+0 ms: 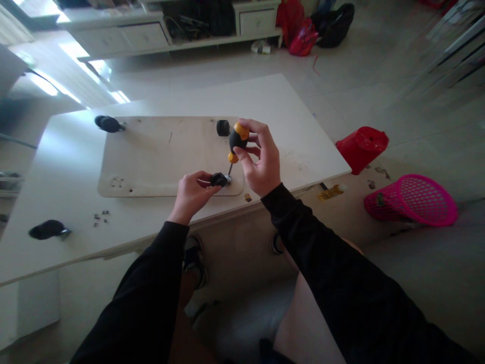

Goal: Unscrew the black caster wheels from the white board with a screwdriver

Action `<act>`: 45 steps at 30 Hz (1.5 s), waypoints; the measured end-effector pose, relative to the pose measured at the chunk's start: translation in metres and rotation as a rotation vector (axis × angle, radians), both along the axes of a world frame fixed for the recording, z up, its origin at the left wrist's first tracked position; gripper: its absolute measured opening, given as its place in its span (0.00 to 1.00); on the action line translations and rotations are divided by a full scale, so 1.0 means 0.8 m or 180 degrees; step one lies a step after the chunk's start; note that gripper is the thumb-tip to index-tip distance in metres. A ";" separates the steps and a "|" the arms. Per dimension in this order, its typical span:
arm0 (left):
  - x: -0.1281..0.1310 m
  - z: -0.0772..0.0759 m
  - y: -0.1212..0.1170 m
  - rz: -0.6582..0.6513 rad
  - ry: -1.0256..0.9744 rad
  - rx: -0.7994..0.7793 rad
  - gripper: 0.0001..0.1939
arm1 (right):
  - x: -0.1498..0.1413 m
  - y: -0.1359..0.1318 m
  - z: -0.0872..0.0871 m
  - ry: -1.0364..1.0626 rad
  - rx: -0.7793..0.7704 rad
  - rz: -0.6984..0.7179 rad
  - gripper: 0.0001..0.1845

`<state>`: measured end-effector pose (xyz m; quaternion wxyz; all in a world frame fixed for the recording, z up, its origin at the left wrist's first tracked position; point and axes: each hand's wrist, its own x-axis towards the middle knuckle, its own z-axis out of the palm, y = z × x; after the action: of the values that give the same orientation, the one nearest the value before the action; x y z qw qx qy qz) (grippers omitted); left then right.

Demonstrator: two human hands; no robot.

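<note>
My right hand (263, 156) is closed around the handle of a yellow-and-black screwdriver (238, 141). Its shaft points down to the metal mount of a black caster wheel (219, 179) at the near right corner of a pale board (159, 151). My left hand (192, 196) pinches that caster between thumb and fingers. Whether the tip sits in a screw is too small to see. Another caster (223, 128) stands at the board's far right corner, and one more (108, 123) at the far left corner. At the near left corner there are only small holes.
A loose caster (47, 230) and several small screws (101, 218) lie on the white table (76, 202), left of my left hand. On the floor to the right are a red bin (359, 149) and a pink mesh basket (411, 200). A white cabinet (113, 40) stands behind the table.
</note>
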<state>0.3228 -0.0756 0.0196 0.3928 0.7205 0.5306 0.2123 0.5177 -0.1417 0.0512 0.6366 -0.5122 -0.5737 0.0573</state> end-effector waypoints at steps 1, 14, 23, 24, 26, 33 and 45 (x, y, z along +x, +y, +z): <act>0.000 0.000 0.000 -0.0002 -0.0005 0.0003 0.14 | 0.000 0.000 -0.001 -0.0015 -0.0051 -0.0015 0.25; -0.002 -0.006 0.002 -0.0030 0.0017 0.0015 0.16 | 0.000 0.001 -0.001 0.0050 0.0157 0.0074 0.24; -0.002 -0.004 0.002 -0.0045 0.0004 -0.0017 0.16 | -0.001 0.001 -0.003 0.0020 0.0079 0.0103 0.25; -0.001 -0.003 0.001 -0.0048 0.0008 -0.0015 0.16 | -0.001 0.001 -0.003 0.0006 0.0069 0.0093 0.25; -0.001 -0.002 0.001 -0.0040 0.0017 0.0008 0.15 | -0.001 0.002 -0.004 -0.0048 0.0004 0.0060 0.25; -0.001 -0.001 0.000 -0.0059 0.0002 0.0017 0.15 | -0.002 0.001 -0.003 -0.0046 -0.0028 0.0027 0.25; -0.001 -0.004 0.001 -0.0020 0.0045 0.0040 0.16 | 0.000 0.000 -0.002 -0.0082 -0.0027 0.0025 0.26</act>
<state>0.3220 -0.0746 0.0164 0.3852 0.7261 0.5298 0.2093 0.5174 -0.1419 0.0497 0.6268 -0.5133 -0.5836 0.0556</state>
